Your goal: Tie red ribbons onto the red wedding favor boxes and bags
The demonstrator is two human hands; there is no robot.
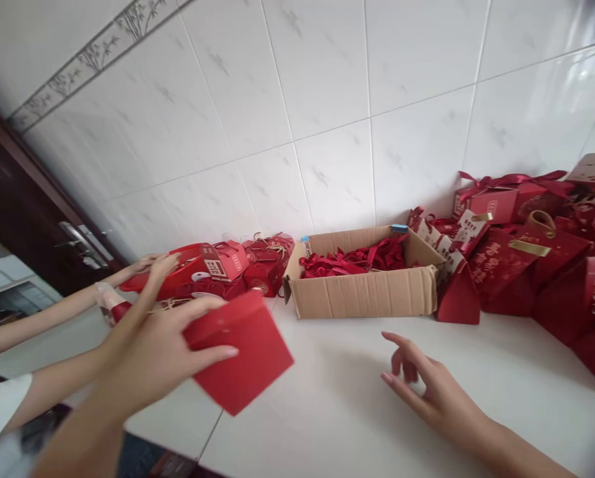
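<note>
My left hand [153, 355] grips a plain red gift box [242, 355] by its upper edge, holding it tilted above the white floor tiles [337, 398]. My right hand [427, 385] hovers over the tiles with fingers spread and nothing in it, a short way in front of a cardboard box [362, 292] filled with red ribbons [357, 255]. Another person's two arms reach in from the left, and their hands [153, 265] rest on a pile of red boxes [212, 269] by the wall.
A heap of red triangular gift boxes with gold handles [526, 265] fills the right side along the tiled wall [327, 99]. A dark wooden door with a metal handle [81, 242] stands at the left.
</note>
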